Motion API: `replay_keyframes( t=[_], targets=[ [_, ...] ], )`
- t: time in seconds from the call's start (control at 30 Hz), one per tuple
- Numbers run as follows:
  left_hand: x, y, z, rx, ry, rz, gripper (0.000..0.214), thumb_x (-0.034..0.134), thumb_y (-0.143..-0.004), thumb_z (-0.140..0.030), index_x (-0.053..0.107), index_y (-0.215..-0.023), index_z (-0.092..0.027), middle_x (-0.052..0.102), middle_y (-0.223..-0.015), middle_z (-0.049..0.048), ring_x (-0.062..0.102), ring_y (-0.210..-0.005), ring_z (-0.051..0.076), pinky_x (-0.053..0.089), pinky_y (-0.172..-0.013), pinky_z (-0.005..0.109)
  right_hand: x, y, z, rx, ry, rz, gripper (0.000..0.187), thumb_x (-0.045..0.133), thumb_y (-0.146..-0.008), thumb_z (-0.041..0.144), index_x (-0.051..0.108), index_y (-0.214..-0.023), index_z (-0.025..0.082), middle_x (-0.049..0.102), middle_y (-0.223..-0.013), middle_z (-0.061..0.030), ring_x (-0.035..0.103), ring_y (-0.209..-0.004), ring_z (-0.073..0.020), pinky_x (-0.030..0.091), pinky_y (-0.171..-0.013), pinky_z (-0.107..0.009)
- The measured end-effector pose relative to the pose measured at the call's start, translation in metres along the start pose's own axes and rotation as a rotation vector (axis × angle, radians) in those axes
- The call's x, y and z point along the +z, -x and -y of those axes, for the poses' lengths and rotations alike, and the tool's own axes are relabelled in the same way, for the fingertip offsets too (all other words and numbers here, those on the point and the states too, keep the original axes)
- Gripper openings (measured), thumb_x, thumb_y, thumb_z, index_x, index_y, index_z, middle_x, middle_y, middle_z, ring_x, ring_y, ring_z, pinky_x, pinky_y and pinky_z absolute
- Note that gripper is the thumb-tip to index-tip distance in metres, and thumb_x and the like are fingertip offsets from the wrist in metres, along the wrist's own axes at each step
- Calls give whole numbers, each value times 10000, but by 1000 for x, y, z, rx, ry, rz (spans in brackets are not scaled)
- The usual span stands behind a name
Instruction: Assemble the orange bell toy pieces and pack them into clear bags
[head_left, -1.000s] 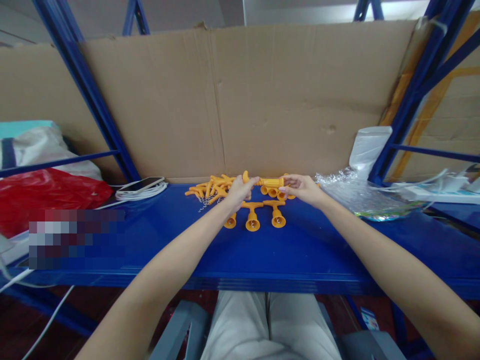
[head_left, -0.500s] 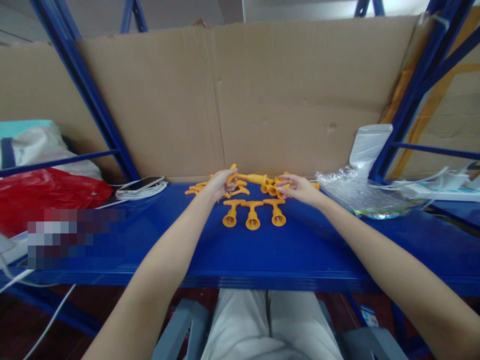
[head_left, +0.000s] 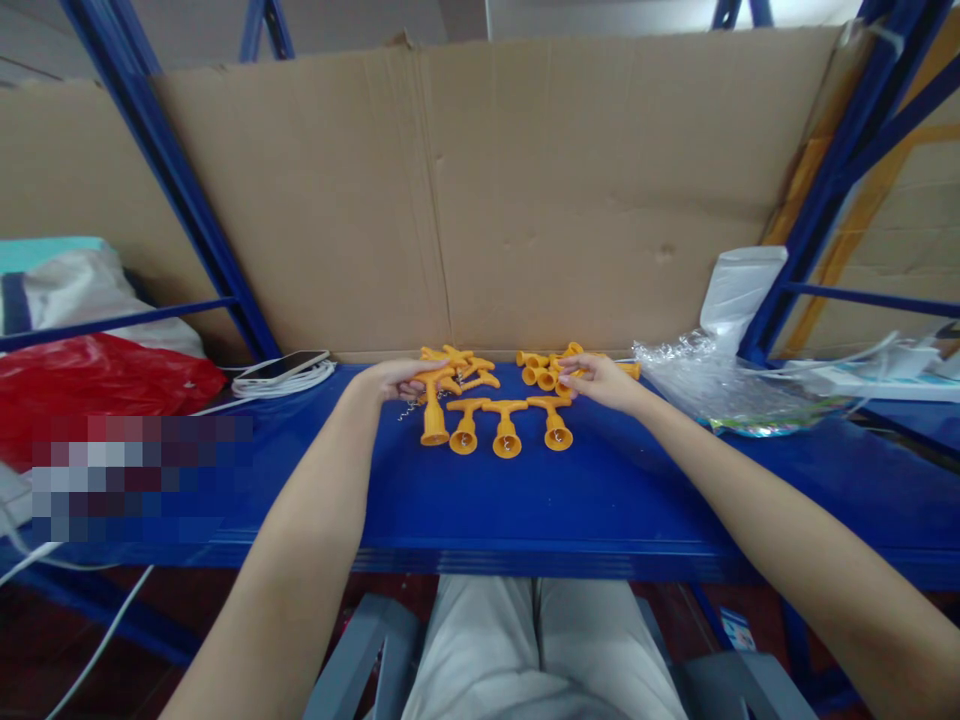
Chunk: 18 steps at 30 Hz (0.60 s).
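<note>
My left hand (head_left: pixel 391 379) is closed on the crossbar of an orange T-shaped piece (head_left: pixel 433 424) with a flared bell foot. That piece stands at the left end of a row of several like pieces (head_left: pixel 506 430) on the blue shelf (head_left: pixel 525 495). A loose pile of orange handles (head_left: pixel 459 364) lies just behind it, with small metal screws (head_left: pixel 409 408) to the left. My right hand (head_left: pixel 598 379) rests at a second pile of orange bell-shaped parts (head_left: pixel 538 372), its fingertips pinched on one of them.
A cardboard sheet (head_left: pixel 540 200) backs the shelf. A phone (head_left: pixel 281 367) lies on a coiled white cable (head_left: pixel 289 384) at the left, beside a red bag (head_left: pixel 90 385). Crinkled clear plastic bags (head_left: pixel 712 392) and a white power strip (head_left: pixel 862 384) lie at the right. Blue rack posts stand at both sides.
My hands, joined on one orange piece a second ago, have parted. The left hand brought the piece down to the left end of the row. The right hand sank to the right pile.
</note>
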<state>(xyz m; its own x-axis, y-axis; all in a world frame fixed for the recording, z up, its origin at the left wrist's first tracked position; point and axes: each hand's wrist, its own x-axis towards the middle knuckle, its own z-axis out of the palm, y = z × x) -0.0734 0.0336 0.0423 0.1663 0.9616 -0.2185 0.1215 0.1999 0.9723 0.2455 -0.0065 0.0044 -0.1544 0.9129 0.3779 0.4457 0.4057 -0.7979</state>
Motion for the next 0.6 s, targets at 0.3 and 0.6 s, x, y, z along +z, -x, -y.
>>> replay_keyframes(
  t=[0.3, 0.6],
  targets=[
    [18, -4, -2, -101, -613, 62, 309, 746, -630, -411, 560, -561, -174, 376, -389, -37, 242, -308, 43, 113, -337, 182, 0, -1, -3, -63, 141, 21, 272, 634, -767, 213, 645, -1025, 130, 688, -981, -103, 615, -570, -96, 542, -570, -239],
    [46, 1, 1, 11, -791, 71, 307, 622, -743, -410, 574, -586, -150, 552, -526, 21, 481, -437, 92, 376, -472, 219, 3, 3, 4, -116, 503, 89, 203, 592, -800, 221, 672, -962, 128, 703, -964, -98, 667, -770, -177, 544, -720, -314]
  ],
)
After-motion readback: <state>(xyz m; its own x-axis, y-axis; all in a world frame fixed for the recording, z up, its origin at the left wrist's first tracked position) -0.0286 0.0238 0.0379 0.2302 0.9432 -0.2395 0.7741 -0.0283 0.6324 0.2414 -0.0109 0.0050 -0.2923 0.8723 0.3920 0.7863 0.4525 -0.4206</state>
